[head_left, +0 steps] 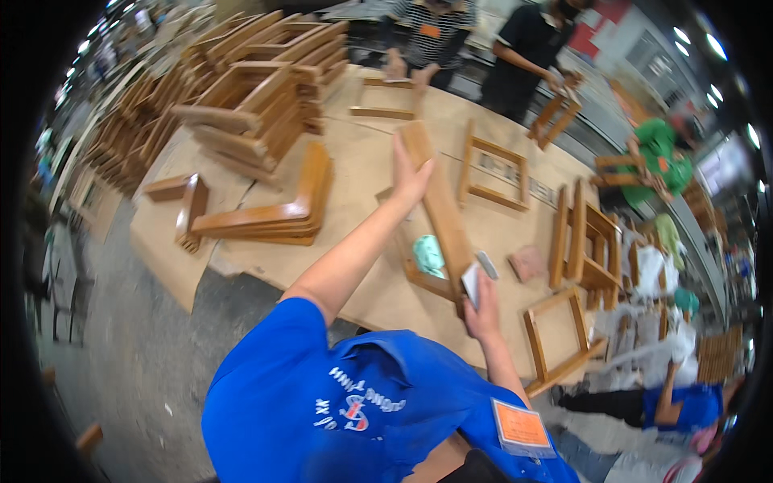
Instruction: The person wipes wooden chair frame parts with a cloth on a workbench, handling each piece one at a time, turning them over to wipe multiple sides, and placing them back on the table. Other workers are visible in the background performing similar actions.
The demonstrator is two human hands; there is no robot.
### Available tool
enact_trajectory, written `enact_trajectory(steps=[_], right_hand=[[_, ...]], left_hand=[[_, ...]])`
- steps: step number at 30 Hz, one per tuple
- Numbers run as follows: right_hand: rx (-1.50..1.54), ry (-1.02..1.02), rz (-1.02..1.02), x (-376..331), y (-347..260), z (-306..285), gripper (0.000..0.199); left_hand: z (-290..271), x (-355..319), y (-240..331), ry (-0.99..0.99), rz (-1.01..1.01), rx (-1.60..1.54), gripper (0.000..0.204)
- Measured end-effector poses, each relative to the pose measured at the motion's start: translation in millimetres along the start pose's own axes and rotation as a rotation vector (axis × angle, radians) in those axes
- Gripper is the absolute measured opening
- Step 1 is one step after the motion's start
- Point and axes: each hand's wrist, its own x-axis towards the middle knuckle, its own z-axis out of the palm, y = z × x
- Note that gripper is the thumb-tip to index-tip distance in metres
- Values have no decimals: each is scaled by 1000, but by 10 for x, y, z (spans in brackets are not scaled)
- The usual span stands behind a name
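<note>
A brown wooden frame [445, 213] stands tilted on the table in front of me, its wide board running from far to near. My left hand [411, 175] is closed round the far end of that board. At the near end my right hand [482, 309] grips a small pale sheet [470, 286], perhaps sandpaper, pressed against the wood. Beside the board lies a crumpled mint-green cloth [428, 255]. Just right of my right hand is a small grey block [487, 265]. Farther right lies a reddish-brown pad [526, 263].
Stacked wooden frames [258, 105] crowd the far left, with L-shaped glossy pieces [274, 217] nearer. Single frames [496, 171] lie at right, beside another stack [592, 241]. Co-workers stand across the table, one in a striped shirt [431, 36], another in green [664, 153].
</note>
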Motion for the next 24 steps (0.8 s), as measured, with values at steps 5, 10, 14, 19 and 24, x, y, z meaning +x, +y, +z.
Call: enact_trajectory(steps=[5,10,14,19,24], right_hand=[[392,-165,41,-204,-269,267,72],[601,-464,53,-170,-289,420,75],[601,-566,45,-153,-136,319,73],[1052,-431,380,-134,26,181,62],[1269,-268,519,181,2,175,51]], left_hand=[[85,-505,20,-122,-210,144,92],[-22,-337,-73,-419,-401,-37,88],[-79,-265,-61,-564,-322,-91,83],[-225,-350,92,-736,-255,-95,77],[-155,-506,238,-872,-205,-102,76]])
